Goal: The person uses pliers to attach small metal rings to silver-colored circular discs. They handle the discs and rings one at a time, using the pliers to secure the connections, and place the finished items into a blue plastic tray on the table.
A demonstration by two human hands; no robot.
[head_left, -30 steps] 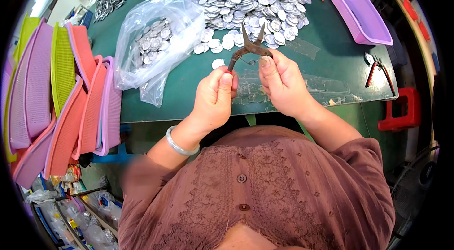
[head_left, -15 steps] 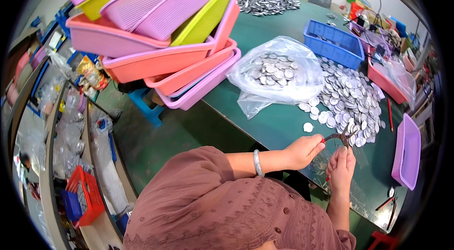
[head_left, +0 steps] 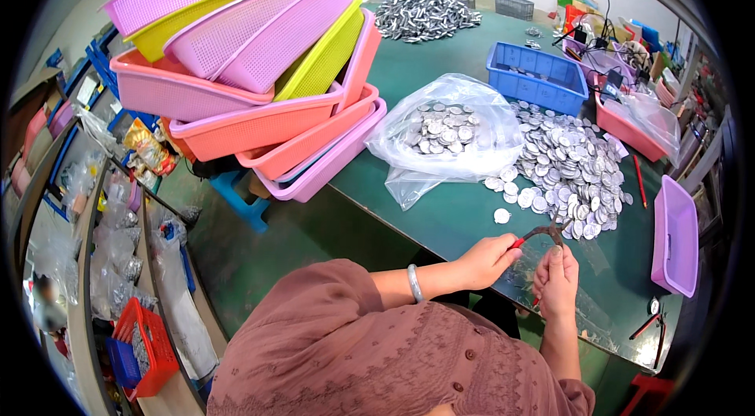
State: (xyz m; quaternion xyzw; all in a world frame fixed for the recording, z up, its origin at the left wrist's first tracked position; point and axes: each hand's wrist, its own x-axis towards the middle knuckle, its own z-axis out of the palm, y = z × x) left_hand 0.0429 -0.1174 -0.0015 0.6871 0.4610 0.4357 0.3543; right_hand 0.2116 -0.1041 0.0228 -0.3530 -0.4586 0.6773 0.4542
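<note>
My left hand (head_left: pixel 485 260) is closed on a red grip of a pair of dark-jawed pliers (head_left: pixel 544 231). Just right of it, my right hand (head_left: pixel 557 281) is closed too, its thumb up near the jaws and a red handle end showing beneath its fingers. Whether a small piece sits in the jaws, I cannot tell. Both hands are over the near edge of the green table. Beyond the jaws spreads a heap of round silvery metal discs (head_left: pixel 572 168). One disc (head_left: pixel 502 215) lies apart, left of the pliers.
A clear plastic bag (head_left: pixel 448 133) of discs lies left of the heap, a blue crate (head_left: pixel 536 78) behind. At right are a purple basket (head_left: pixel 675 239), a red pen-like stick (head_left: pixel 640 180) and another red-handled tool (head_left: pixel 653 329). Stacked baskets (head_left: pixel 259 113) rise at the left.
The whole view has shifted slightly. Both hands keep their grip at nearly the same place by the heap. The plier jaws look closer together than before.
</note>
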